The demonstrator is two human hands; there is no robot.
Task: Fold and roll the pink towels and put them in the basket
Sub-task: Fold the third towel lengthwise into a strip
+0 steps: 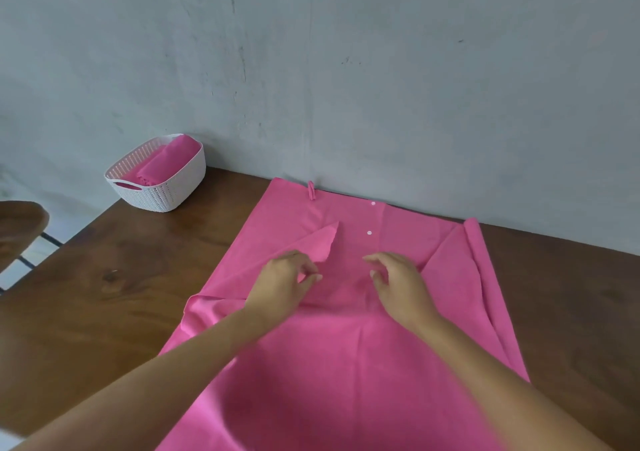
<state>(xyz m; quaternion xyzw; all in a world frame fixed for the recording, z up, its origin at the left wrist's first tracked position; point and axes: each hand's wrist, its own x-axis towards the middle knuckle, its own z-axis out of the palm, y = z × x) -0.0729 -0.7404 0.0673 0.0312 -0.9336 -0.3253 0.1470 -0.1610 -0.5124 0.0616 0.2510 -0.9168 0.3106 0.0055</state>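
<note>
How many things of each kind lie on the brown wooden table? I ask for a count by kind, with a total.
White woven plastic basket: 1
Pink cloth towels: 2 (spread flat towel; rolled towel inside the basket)
Total: 3

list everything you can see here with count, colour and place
towel: one, pink, spread on the table, left corner folded inward
rolled towel: at least one, pink, in the basket
basket: one, white, table's far left corner
snap buttons: two, white, towel's far part
table: one, dark brown wood, against the wall
wall: one, grey, behind
wooden seat: one, brown, far left edge
left hand: one, over the towel, by the folded corner
right hand: one, over the towel's middle
</note>
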